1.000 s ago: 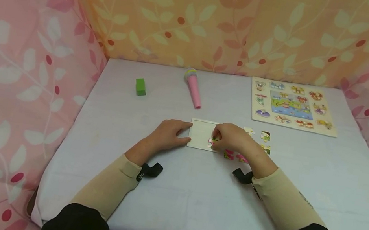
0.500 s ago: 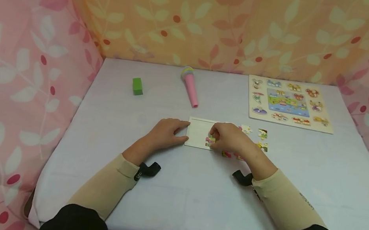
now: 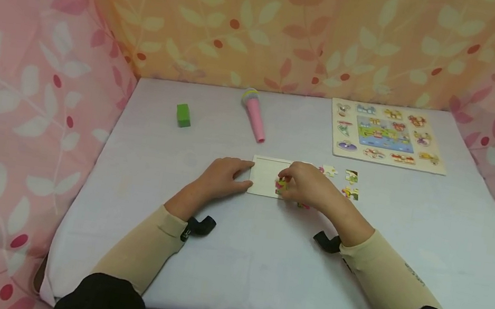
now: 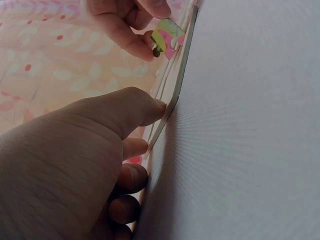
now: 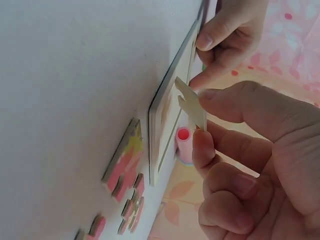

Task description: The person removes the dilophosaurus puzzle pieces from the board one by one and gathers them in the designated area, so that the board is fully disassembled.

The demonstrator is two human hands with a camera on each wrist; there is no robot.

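Note:
My right hand point(image 3: 312, 185) pinches a jigsaw piece point(image 4: 168, 38) between thumb and fingers, above the pale puzzle tray point(image 3: 264, 176). In the right wrist view the piece point(image 5: 191, 102) is tilted, its plain side showing; the left wrist view shows its pink and green printed side. At the tray's left edge, my left hand point(image 3: 223, 177) rests thumb and forefinger tips against the rim, spread apart. Loose jigsaw pieces point(image 3: 352, 176) lie to the right of the tray, some partly hidden by my right hand. One pink and yellow piece point(image 5: 125, 160) lies close beside the tray.
A pink toy microphone point(image 3: 255, 117) lies behind the tray, with a green block point(image 3: 183, 115) to its left. Toward the back right lies a wooden picture puzzle board point(image 3: 339, 146). Floral cloth hangs around the white table point(image 3: 159, 136).
The piece in my right hand has turned and shifted slightly over the tray. My left hand stays at the tray's edge. The whole head view has shifted a little.

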